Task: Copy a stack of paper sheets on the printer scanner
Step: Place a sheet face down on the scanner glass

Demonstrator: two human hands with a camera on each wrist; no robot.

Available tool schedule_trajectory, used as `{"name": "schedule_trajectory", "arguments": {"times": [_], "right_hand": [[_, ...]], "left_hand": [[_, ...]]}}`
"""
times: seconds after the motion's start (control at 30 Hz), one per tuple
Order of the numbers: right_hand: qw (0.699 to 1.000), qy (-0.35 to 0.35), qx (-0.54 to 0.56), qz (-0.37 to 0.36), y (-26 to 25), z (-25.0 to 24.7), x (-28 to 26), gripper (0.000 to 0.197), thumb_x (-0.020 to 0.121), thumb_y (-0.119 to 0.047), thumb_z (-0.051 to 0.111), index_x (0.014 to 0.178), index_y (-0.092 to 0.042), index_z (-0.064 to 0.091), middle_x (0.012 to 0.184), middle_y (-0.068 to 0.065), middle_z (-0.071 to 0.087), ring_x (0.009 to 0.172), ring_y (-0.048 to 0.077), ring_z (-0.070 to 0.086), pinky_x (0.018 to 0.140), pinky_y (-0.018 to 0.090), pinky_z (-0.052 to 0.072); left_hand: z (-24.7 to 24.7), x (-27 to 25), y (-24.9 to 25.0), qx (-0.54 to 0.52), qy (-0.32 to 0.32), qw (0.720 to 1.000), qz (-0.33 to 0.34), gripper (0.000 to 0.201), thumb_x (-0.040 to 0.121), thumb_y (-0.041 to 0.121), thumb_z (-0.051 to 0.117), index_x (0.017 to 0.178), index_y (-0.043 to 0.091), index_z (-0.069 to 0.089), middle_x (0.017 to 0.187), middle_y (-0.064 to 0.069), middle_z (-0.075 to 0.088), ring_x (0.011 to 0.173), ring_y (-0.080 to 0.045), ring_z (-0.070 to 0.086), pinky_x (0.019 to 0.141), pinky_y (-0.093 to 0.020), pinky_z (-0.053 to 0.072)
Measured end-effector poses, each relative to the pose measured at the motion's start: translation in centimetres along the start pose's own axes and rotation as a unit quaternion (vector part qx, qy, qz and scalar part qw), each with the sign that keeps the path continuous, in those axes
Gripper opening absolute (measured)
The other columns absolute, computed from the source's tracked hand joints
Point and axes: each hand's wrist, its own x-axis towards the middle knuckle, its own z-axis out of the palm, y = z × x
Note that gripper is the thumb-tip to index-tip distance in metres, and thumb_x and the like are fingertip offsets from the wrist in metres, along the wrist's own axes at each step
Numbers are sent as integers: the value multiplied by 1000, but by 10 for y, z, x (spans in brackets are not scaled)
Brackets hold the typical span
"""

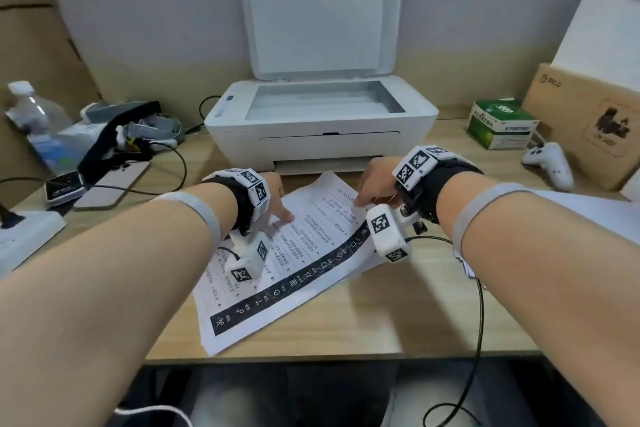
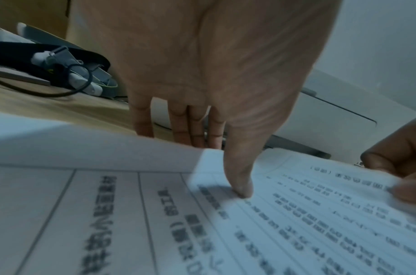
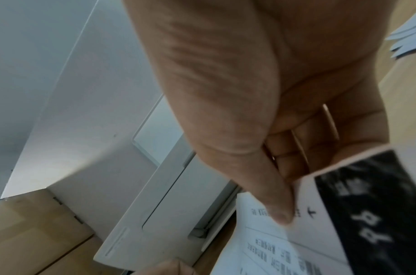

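Left hand (image 1: 275, 196) sits on the sheets (image 1: 294, 253), thumb tip pressing the printed face while the four straight fingers reach past the far edge, where a page lifts off the one beneath. Right hand (image 1: 375, 182) pinches the far right corner of the top page between thumb and curled fingers; the right wrist view shows that corner bowing up over the fingers, though blur makes it hard to say whether one page or several are caught.

These sheets lie skewed on the desk (image 1: 398, 315) just in front of the printer (image 1: 322, 128), whose lid (image 1: 320, 10) stands upright with the glass (image 1: 323, 99) bare.

My judgement is that they handle as thin office paper does: very light, limp, and smooth enough for pages to slide over each other and fan apart. A single corner grip will probably let a page droop and curl, so it is better taken at two opposite edges, or at a corner with the other hand flat to hold the rest down. Creases and dog-ears are the real hazard, not breakage.

Surfaces are matte white with rows of small black print, ruled lines and a dark icon band along the near edge. White plastic with rounded corners and a slightly glossy shell makes up the printer; its glass is flat and rectangular, and the desk is pale wood grain.
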Motion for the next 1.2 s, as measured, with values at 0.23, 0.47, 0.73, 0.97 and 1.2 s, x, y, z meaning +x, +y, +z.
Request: {"name": "schedule_trajectory", "arguments": {"times": [0.23,0.47,0.73,0.97,1.2], "right_hand": [[999,22,-1,29,27,-8,-7,32,85,-32,70,102,-5,74,87,10,76,69,23,69,71,36,61],[998,3,44,36,45,-38,-23,37,85,-23,69,113,1,68,83,11,65,61,21,53,55,24,42],[947,134,284,-63,44,-100,-59,17,90,-19,70,103,-8,73,90,7,75,66,15,67,61,25,58],[832,258,467,-156,28,-155,-77,9,93,-3,61,98,0,67,107,21,72,94,30,73,87,39,59],[746,292,577,-159,12,-171,-61,62,101,-48,39,97,8,66,93,21,71,83,28,71,72,32,61]], "left_hand": [[2,11,20,-9,101,993,62,25,80,25,71,76,23,46,78,0,50,69,-21,43,56,-26,33],[-32,5,28,-90,114,977,157,11,85,24,68,94,20,65,92,0,67,86,-23,64,73,-33,51],[-124,-43,33,-139,195,951,196,35,77,48,75,102,23,75,95,0,75,91,-22,70,85,-38,55],[-181,-64,-6,-166,262,942,130,36,77,42,78,102,16,75,97,-5,74,90,-23,70,84,-37,56],[-186,-50,-24,-373,368,833,178,14,85,26,74,99,28,77,105,-2,74,98,-17,68,94,-35,53]]}}
